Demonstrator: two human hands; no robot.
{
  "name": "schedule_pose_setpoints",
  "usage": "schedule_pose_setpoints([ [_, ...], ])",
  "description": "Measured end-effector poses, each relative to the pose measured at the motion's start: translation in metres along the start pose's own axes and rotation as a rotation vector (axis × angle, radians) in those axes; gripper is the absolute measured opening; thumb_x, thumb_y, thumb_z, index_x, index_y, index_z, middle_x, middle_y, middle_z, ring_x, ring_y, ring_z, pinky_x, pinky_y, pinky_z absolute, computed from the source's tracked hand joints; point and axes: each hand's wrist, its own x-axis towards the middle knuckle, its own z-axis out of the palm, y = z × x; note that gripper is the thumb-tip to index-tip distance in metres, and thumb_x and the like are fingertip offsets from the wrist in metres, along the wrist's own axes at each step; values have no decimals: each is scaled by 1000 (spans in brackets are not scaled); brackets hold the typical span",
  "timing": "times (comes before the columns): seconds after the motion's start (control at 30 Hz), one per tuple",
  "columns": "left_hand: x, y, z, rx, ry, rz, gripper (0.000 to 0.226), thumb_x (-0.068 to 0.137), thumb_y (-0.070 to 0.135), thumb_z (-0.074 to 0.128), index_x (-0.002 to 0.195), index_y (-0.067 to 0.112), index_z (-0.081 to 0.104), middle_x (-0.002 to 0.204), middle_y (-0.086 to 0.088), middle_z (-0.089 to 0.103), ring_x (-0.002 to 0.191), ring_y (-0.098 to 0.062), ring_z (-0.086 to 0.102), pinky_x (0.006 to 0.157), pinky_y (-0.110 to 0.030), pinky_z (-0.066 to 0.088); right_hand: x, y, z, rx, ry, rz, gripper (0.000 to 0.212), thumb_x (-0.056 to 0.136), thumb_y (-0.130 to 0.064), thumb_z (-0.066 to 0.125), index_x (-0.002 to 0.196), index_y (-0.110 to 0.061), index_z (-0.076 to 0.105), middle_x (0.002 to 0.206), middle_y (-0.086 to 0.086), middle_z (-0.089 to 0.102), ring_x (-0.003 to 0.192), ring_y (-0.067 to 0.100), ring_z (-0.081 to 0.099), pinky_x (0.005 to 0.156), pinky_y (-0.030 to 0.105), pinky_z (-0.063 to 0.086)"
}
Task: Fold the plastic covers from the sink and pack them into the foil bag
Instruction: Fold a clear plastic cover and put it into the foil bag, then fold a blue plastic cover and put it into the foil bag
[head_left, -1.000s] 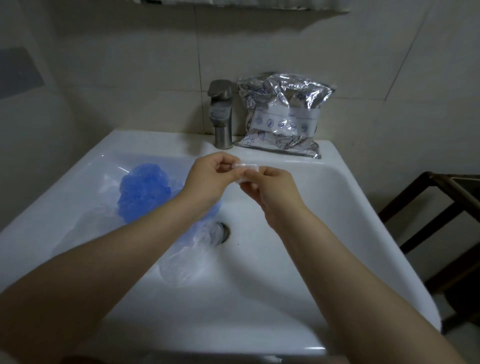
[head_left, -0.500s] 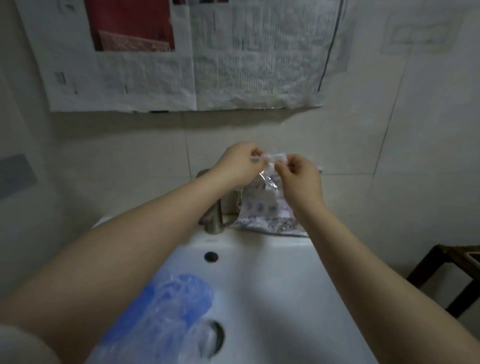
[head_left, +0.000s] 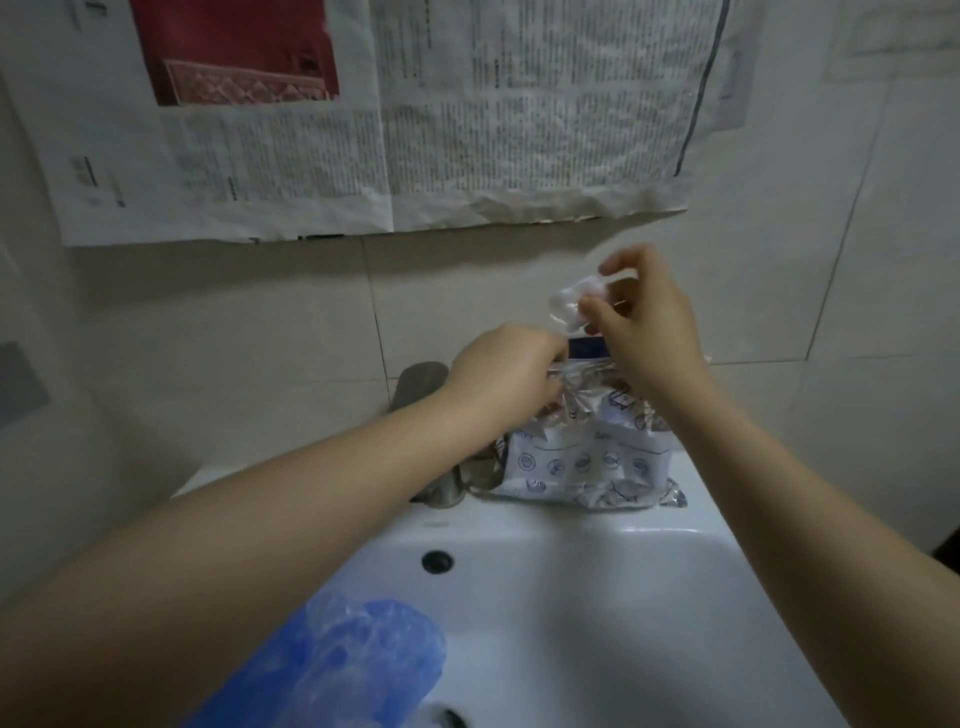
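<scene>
Clear plastic, folded small, is one cover (head_left: 577, 305) now pinched in the right hand (head_left: 649, 332) alone, just above the mouth of the single foil bag (head_left: 587, 462) at the sink's (head_left: 649, 597) back edge beside the tap (head_left: 421, 387). A second ago both hands held it over the basin; the left hand (head_left: 506, 374) has since dropped to grip the bag's top, so packing looks imminent. One blue cover (head_left: 358, 660) lies in the basin's front left, unfolded.
</scene>
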Motion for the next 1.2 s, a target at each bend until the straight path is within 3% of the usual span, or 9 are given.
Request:
schedule_pose_setpoints([
  [0.1, -10, 2, 0, -17, 5, 33, 16, 92, 20, 49, 93, 14, 64, 84, -8, 62, 77, -28, 58, 65, -37, 48, -1, 2, 1, -196, -173, -62, 10, 90, -13, 56, 96, -18, 50, 80, 3, 65, 68, 19, 62, 63, 35, 52],
  [0.23, -14, 2, 3, -15, -8, -5, 17, 91, 19, 49, 96, 18, 65, 89, -10, 64, 82, -31, 59, 67, -38, 48, 0, 0, -1, -518, -550, 27, 6, 86, -14, 61, 80, -16, 61, 78, 5, 62, 65, 15, 52, 51, 13, 36],
  [0.33, -13, 1, 3, -17, -19, -36, 19, 91, 20, 49, 96, 19, 67, 90, -9, 65, 82, -31, 59, 66, -36, 46, 4, -7, -2, -746, -702, 59, 26, 90, -23, 54, 67, -12, 62, 65, 8, 56, 55, 16, 44, 48, 20, 32],
  [0.57, 16, -7, -4, -94, -162, -144, 22, 92, 12, 46, 77, 15, 62, 73, -7, 54, 77, -29, 54, 62, -30, 36, 5, -21, -8, -865, -488, -276, 26, 96, -23, 41, 87, -8, 60, 89, 15, 64, 77, 28, 51, 63, 34, 39],
  [0.7, 27, -14, 11, -121, -78, -205, 23, 94, 15, 46, 110, 10, 63, 109, -14, 61, 98, -31, 58, 77, -33, 44, -21, -13, -11, -739, -274, -455, 22, 94, -20, 45, 93, -7, 64, 83, 13, 64, 74, 33, 57, 58, 36, 43],
  [0.87, 10, -16, 8, -273, 57, -197, 44, 93, 7, 41, 136, 11, 42, 143, -12, 33, 125, -26, 42, 104, -28, 33, -74, -9, 5, -755, -390, -621, 32, 83, -33, 36, 65, -11, 53, 53, 9, 57, 42, 31, 54, 41, 24, 26],
  [1.0, -24, -19, -10, -342, 142, -143, 39, 91, 9, 48, 130, 12, 50, 138, -8, 41, 110, -17, 49, 89, -15, 31, -130, 8, 46, -696, -867, -312, 30, 95, -39, 38, 84, -15, 52, 94, 14, 63, 89, 32, 59, 64, 33, 39],
  [1.1, -57, -19, -28, -422, 223, -157, 29, 90, 13, 53, 119, 13, 58, 111, -3, 56, 90, -12, 51, 78, -15, 34, -178, 20, 85, -553, -1143, 80, 36, 96, -38, 44, 118, -10, 50, 123, 17, 55, 113, 32, 51, 87, 34, 39],
  [1.2, -93, -19, -39, -511, 217, -225, 21, 92, 14, 52, 109, 14, 64, 80, 7, 55, 75, -11, 53, 68, -19, 42, -223, 39, 122, -423, -1141, 444, 60, 96, -30, 48, 141, -2, 20, 139, 19, 40, 126, 34, 42, 101, 37, 33],
])
